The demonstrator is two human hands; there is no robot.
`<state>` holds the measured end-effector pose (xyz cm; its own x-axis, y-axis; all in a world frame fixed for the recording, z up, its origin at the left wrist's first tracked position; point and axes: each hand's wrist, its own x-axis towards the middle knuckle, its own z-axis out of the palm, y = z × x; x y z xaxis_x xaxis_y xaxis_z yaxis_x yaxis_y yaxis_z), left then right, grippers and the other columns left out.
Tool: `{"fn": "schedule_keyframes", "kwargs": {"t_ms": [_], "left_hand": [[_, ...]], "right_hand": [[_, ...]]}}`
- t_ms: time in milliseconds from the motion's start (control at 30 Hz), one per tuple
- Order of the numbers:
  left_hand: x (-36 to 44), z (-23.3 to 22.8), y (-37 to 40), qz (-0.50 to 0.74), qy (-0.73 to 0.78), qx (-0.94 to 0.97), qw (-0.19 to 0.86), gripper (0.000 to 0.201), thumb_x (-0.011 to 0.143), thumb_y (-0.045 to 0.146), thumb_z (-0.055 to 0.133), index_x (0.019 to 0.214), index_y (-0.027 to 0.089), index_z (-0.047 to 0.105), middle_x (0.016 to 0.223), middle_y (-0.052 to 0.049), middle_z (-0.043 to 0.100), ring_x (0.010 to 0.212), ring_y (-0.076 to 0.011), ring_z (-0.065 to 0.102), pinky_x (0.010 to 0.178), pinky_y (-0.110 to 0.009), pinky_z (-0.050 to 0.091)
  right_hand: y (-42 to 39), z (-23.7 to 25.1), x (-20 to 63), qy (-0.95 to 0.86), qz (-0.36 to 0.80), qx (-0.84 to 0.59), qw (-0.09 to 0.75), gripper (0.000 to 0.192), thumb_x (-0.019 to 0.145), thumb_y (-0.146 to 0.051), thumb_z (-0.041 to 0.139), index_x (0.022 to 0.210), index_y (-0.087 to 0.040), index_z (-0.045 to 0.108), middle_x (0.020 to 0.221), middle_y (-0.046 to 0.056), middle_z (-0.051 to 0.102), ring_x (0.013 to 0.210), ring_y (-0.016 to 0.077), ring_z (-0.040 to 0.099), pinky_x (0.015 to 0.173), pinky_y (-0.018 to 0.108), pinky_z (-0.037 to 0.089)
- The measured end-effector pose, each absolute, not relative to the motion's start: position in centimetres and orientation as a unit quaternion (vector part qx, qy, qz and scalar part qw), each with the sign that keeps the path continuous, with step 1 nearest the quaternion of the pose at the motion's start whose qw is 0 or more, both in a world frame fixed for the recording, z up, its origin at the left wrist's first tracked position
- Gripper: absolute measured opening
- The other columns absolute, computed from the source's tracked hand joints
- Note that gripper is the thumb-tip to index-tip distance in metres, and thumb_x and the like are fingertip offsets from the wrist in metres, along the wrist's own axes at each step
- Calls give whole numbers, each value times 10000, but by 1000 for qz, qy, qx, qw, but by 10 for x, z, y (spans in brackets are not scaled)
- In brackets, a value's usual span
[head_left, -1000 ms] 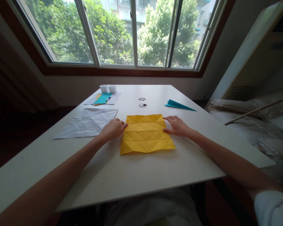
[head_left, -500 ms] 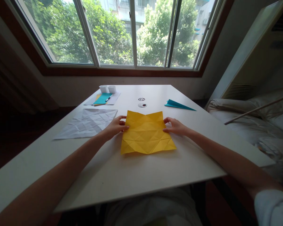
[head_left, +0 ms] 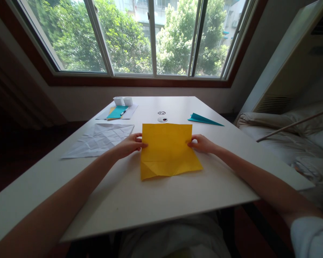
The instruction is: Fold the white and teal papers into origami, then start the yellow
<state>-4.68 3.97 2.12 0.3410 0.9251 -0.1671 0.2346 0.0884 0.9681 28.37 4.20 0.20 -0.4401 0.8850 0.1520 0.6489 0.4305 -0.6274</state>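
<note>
A creased sheet of yellow paper (head_left: 168, 148) stands tilted up over the middle of the table, its lower corners bent by fold lines. My left hand (head_left: 131, 144) pinches its left edge, thumb in front and fingers behind. On the opposite edge my right hand (head_left: 201, 143) grips it the same way. The fingertips behind the sheet are partly hidden. A crumpled white sheet of paper (head_left: 99, 139) lies flat on the table just left of my left hand.
Beyond my right hand lies a folded blue paper plane (head_left: 204, 119). At the back left are blue paper (head_left: 117, 112), a pen (head_left: 124, 111) and two white cups (head_left: 123, 101). Two round discs (head_left: 162, 119) sit on the white table (head_left: 140, 208) behind the yellow sheet.
The yellow paper's upper part has gone from notched and creased to a flatter, raised panel with a straight top edge. Both hands keep their hold, the right one shifted slightly right.
</note>
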Motion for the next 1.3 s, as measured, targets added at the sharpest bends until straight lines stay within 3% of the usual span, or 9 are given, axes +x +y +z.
{"fn": "schedule_keyframes", "kwargs": {"t_ms": [500, 767, 933, 1167, 1300], "left_hand": [[-54, 16, 50, 358, 400, 661, 525, 507, 603, 178, 699, 1091, 159, 564, 925, -58, 678, 818, -196, 617, 677, -296, 458], [-55, 19, 50, 347, 458, 693, 436, 340, 561, 291, 720, 861, 142, 665, 888, -52, 683, 878, -241, 607, 812, -388, 473], [-54, 29, 43, 252, 464, 774, 350, 192, 611, 253, 585, 756, 166, 676, 786, -27, 677, 757, -193, 602, 719, -307, 476], [-58, 31, 43, 102, 397, 862, 297, 371, 606, 143, 411, 832, 222, 695, 976, -11, 664, 904, -194, 574, 765, -274, 452], [-50, 33, 38, 71, 404, 893, 187, 415, 603, 81, 380, 817, 231, 703, 943, -21, 659, 912, -189, 559, 847, -301, 425]], "right_hand": [[47, 6, 290, -799, 232, -472, 292, 227, 736, -365, 591, 827, -175, 676, 929, 57, 688, 844, 213, 629, 773, 350, 485], [45, 11, 290, -836, 176, -424, 301, 246, 759, -380, 571, 889, -190, 658, 945, 60, 671, 867, 207, 607, 799, 367, 464], [44, 14, 290, -885, 85, -380, 255, 176, 802, -307, 535, 817, -195, 669, 844, 62, 672, 809, 189, 590, 837, 368, 414], [42, 15, 294, -931, 58, -336, 131, 257, 834, -209, 455, 963, -244, 675, 982, 62, 658, 915, 192, 562, 879, 383, 367], [41, 16, 294, -938, 39, -327, 106, 374, 803, -100, 398, 979, -276, 677, 1017, 41, 649, 935, 190, 545, 880, 394, 367]]}}
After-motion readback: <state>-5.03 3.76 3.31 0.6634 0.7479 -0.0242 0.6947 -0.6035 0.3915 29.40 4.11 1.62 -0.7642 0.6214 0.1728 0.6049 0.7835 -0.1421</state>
